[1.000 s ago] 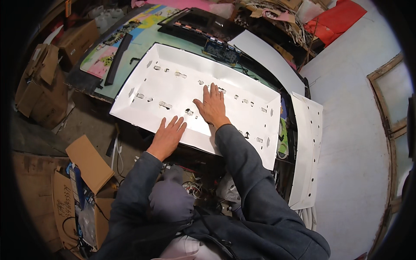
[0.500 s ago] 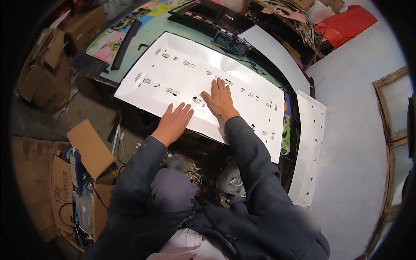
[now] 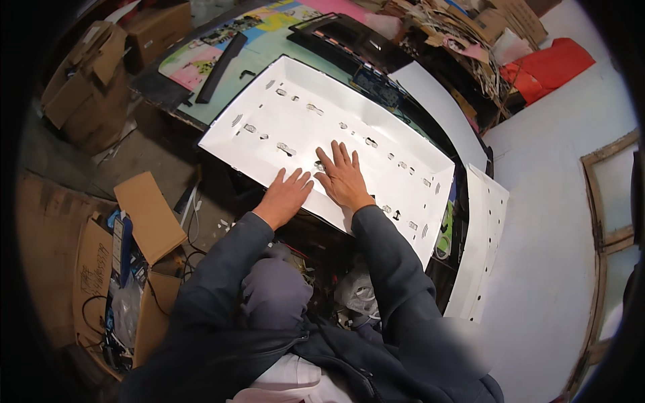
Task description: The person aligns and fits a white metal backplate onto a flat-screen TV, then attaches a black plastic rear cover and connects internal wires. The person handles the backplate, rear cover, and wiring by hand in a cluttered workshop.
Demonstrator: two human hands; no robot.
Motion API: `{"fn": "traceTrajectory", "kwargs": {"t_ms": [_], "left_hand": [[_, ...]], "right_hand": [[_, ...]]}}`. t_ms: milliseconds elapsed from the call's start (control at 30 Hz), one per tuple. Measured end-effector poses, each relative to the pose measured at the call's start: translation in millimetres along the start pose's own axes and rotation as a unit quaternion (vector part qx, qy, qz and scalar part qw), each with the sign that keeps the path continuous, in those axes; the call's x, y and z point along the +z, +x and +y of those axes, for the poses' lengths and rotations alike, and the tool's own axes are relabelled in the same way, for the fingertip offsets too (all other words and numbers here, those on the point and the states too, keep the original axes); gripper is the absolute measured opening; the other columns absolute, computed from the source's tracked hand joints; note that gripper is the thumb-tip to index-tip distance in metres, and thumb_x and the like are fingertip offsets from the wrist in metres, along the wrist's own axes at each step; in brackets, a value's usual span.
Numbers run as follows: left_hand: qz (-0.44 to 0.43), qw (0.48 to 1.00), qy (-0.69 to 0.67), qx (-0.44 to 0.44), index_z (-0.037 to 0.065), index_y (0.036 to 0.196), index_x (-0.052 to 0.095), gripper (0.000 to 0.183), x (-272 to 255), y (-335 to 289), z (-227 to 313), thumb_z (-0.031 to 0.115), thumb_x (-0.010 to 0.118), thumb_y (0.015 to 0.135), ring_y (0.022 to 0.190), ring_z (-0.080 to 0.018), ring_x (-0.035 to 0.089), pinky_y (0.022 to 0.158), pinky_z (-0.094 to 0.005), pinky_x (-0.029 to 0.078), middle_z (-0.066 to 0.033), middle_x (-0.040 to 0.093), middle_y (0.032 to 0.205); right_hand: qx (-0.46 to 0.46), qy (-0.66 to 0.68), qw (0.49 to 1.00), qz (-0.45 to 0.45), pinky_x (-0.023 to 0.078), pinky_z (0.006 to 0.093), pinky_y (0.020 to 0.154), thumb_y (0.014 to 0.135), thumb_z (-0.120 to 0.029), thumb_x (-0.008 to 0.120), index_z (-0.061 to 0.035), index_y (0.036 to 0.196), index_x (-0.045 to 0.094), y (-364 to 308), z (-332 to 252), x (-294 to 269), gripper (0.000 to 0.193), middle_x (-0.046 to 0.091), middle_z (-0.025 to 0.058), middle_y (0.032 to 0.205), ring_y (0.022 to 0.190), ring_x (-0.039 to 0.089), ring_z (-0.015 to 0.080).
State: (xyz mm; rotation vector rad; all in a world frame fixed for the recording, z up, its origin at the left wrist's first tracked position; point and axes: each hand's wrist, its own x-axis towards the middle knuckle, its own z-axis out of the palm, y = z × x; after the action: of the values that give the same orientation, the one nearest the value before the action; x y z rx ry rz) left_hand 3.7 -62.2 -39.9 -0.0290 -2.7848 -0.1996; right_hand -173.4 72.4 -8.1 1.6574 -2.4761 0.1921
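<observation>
A shallow white backlight panel (image 3: pixel 403 146) with a row of cut-out holes and raised edges lies tilted across the workbench. My left hand (image 3: pixel 283 199) rests on its near edge, fingers spread and pointing inward. Flat on the white surface, close beside it to the right, is my right hand (image 3: pixel 344 181), its fingers also apart and partly covering one hole. Neither hand grips anything. The panel's dark outer rim shows along the near left side.
A green-topped bench (image 3: pixel 222 94) carries a black bar (image 3: pixel 220 67) and a circuit board (image 3: pixel 376 86). At right, a white perforated sheet (image 3: pixel 478 235) leans by the wall. An open cardboard box (image 3: pixel 101 269) of parts stands lower left. Scrap and a red sheet (image 3: pixel 551 70) lie at the far right.
My right hand has slid nearer and left across the panel, closer to my left hand. My left hand stays at about the same spot on the edge. The whole view has shifted slightly.
</observation>
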Motion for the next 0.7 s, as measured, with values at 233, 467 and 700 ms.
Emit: {"fn": "traceTrajectory", "kwargs": {"t_ms": [233, 467, 700], "left_hand": [[0.040, 0.998, -0.048, -0.031, 0.003, 0.115, 0.068, 0.029, -3, -3, 10, 0.007, 0.063, 0.086, 0.123, -0.0276, 0.062, 0.106, -0.0449, 0.048, -0.0096, 0.069, 0.117], [0.155, 0.987, -0.043, -0.023, 0.002, 0.107, 0.071, 0.024, 6, -7, 13, 0.010, 0.064, 0.086, 0.115, -0.0270, 0.066, 0.103, -0.0443, 0.051, -0.0094, 0.071, 0.110], [0.145, 0.987, -0.062, -0.023, 0.001, 0.102, 0.070, 0.020, 1, -5, 16, 0.010, 0.064, 0.085, 0.116, -0.0283, 0.066, 0.104, -0.0451, 0.049, -0.0101, 0.071, 0.112]], "right_hand": [[-0.038, 0.030, 0.999, -0.007, 0.020, 0.0604, 0.124, 0.103, -0.042, 0.054, -0.0207, 0.159, 0.042, 22, -9, 14, 0.061, 0.032, 0.0194, 0.167, 0.155, 0.026, 0.0421], [-0.078, 0.042, 0.996, -0.014, 0.018, 0.0571, 0.126, 0.104, -0.043, 0.051, -0.0091, 0.159, 0.038, 66, -29, 23, 0.066, 0.031, 0.0233, 0.166, 0.156, 0.025, 0.0416], [-0.070, 0.056, 0.996, -0.011, 0.017, 0.0564, 0.126, 0.099, -0.058, 0.052, -0.0067, 0.158, 0.040, 113, -41, 37, 0.079, 0.029, 0.0303, 0.165, 0.156, 0.024, 0.0438]]}}
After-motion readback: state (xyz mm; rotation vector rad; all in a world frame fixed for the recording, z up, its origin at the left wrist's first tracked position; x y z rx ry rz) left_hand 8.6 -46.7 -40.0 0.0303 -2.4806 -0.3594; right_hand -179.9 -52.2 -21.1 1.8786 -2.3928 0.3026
